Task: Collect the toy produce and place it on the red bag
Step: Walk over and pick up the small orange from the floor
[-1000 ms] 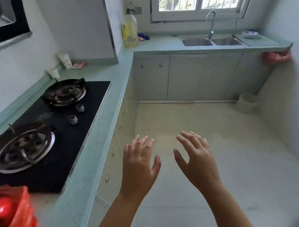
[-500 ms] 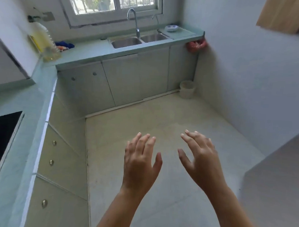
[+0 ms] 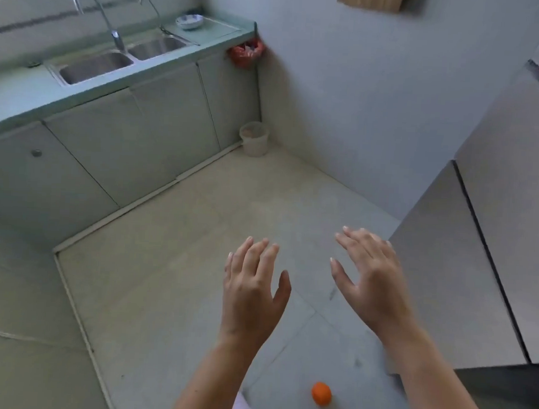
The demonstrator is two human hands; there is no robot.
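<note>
Most of the view is now floor [image 3: 171, 292]: the head has swung right, away from the stove, and tipped down, so the red bag that lay on the bench by the stove is out of sight. The sink bench [image 3: 19, 100] runs along the left and far side. A tall grey cabinet [image 3: 492, 245] closes the right, and the open tiles between them leave room to crouch and turn. The left hand [image 3: 252, 293] and right hand [image 3: 373, 283] stay spread and empty, side by side but apart, above the tiles. A small bucket [image 3: 254, 138] sits in the far corner, well clear. Smallest and newest, an orange toy fruit [image 3: 321, 393] lies on the floor near the bottom edge, between the forearms. I judge it the next thing to collect and carry back left.
</note>
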